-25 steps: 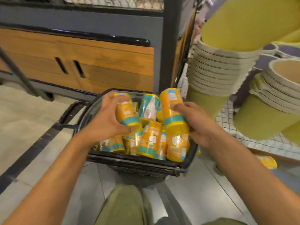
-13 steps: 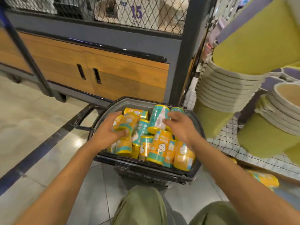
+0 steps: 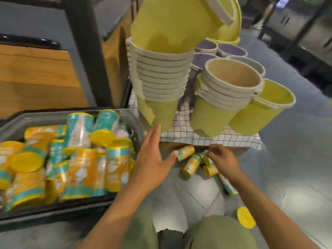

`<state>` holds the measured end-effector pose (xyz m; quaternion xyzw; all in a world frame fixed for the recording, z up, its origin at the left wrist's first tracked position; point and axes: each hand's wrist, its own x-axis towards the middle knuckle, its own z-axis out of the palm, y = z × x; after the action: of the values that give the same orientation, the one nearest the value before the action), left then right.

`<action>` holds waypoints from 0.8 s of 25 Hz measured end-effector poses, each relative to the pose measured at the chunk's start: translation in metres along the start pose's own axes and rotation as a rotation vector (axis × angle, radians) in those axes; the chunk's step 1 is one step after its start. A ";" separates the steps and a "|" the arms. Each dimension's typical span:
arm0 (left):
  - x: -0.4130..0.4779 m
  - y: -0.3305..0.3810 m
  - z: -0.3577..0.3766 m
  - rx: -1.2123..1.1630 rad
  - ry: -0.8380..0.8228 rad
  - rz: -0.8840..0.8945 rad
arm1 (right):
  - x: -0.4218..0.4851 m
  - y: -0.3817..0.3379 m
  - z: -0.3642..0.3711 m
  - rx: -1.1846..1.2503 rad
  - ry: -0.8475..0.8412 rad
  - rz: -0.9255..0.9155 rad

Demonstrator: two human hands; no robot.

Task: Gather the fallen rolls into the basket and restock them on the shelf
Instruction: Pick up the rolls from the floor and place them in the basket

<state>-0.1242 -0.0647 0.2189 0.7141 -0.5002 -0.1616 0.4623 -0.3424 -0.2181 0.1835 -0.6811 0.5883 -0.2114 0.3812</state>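
Note:
A black basket (image 3: 53, 211) at the left holds several yellow and teal rolls (image 3: 80, 159), some upright, some lying. More fallen rolls (image 3: 191, 165) lie on the floor under the edge of the low display. My left hand (image 3: 152, 159) hovers with straight fingers just right of the basket, holding nothing. My right hand (image 3: 221, 159) reaches down onto the floor rolls, its fingers curled over one of them (image 3: 208, 160). Another roll (image 3: 228, 186) lies partly hidden under my right forearm. A yellow roll end (image 3: 245, 217) shows by my right knee.
Stacks of yellow-green buckets (image 3: 161, 72) stand on a low display covered in a checked cloth (image 3: 206, 139), right above the fallen rolls. A wooden cabinet with a dark post (image 3: 84, 56) rises behind the basket. Grey floor extends to the right.
Both hands have left the basket and moved right towards the floor rolls. The view has swung right, so the basket sits at the left.

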 end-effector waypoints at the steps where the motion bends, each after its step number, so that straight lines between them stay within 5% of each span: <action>1: 0.006 -0.003 0.028 -0.013 -0.015 -0.025 | 0.013 0.022 0.005 0.019 -0.023 0.032; 6: 0.031 -0.082 0.133 -0.050 -0.041 -0.334 | 0.074 0.109 0.076 0.028 -0.164 0.171; 11: 0.057 -0.201 0.199 0.116 0.012 -0.615 | 0.123 0.186 0.158 0.103 -0.018 0.314; 15: 0.084 -0.267 0.238 0.005 0.130 -0.808 | 0.160 0.217 0.189 0.138 0.051 0.536; 20: 0.091 -0.297 0.246 -0.046 0.117 -0.999 | 0.159 0.214 0.182 0.196 -0.089 0.624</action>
<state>-0.0862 -0.2443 -0.1325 0.8638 -0.0671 -0.3337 0.3714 -0.3105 -0.3254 -0.1191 -0.4367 0.7282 -0.1101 0.5166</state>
